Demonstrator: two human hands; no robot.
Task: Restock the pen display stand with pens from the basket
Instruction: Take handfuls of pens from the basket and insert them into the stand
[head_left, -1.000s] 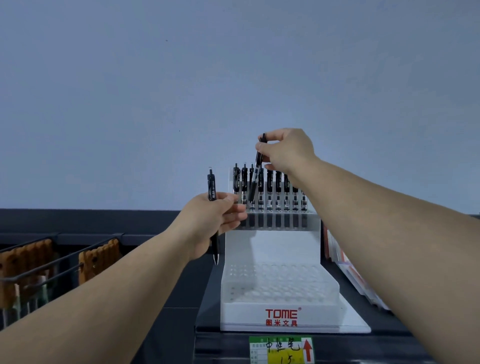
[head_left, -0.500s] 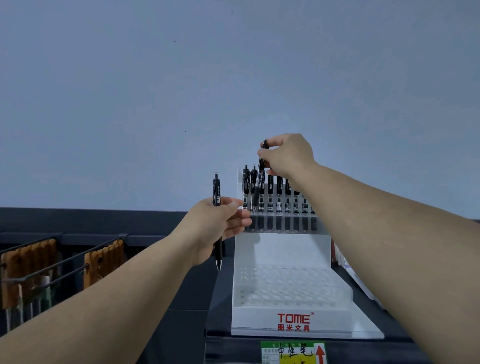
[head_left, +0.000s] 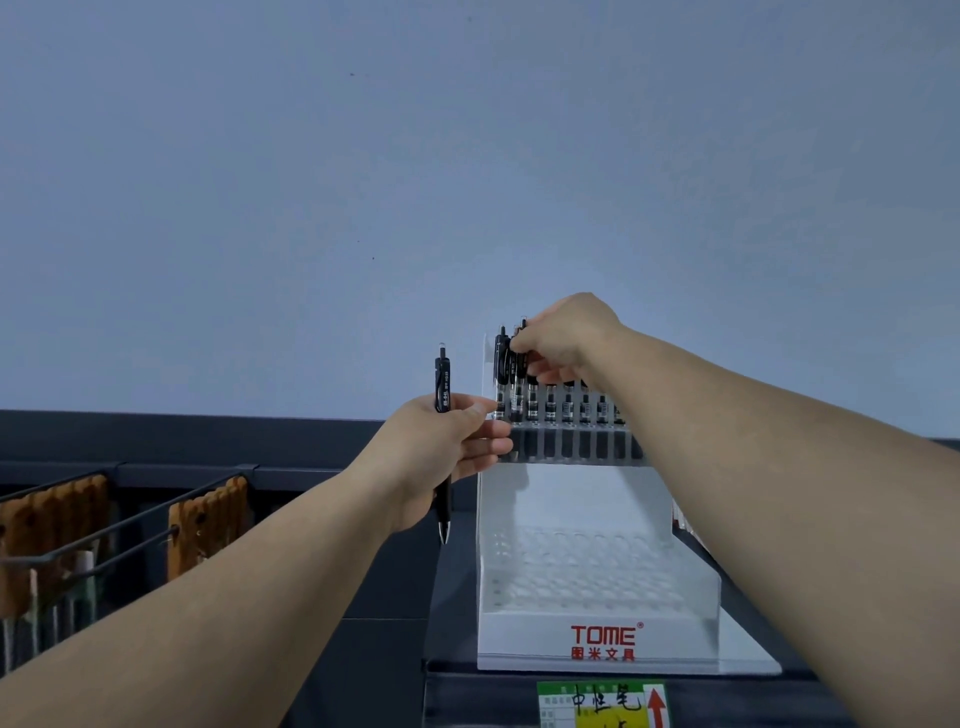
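A white tiered pen display stand (head_left: 597, 634) marked TOME stands on a dark shelf. Several black pens (head_left: 566, 405) fill its top back row; the lower tiers show empty holes. My right hand (head_left: 563, 343) pinches the top of a black pen (head_left: 519, 364) that stands near the left end of that row, its lower part down among the others. My left hand (head_left: 447, 441) grips a second black pen (head_left: 442, 384) upright, tip down, just left of the stand. No basket of pens is in view.
Wire hooks with brown carded goods (head_left: 208, 525) hang at the lower left. A green and yellow price label (head_left: 602, 706) sits on the shelf edge below the stand. Red and white packs (head_left: 685, 525) lie right of the stand, behind my right arm. A plain wall fills the background.
My right hand has lowered its pen from a slant above the row down into the row near its left end. My left hand keeps its pen in the same grip.
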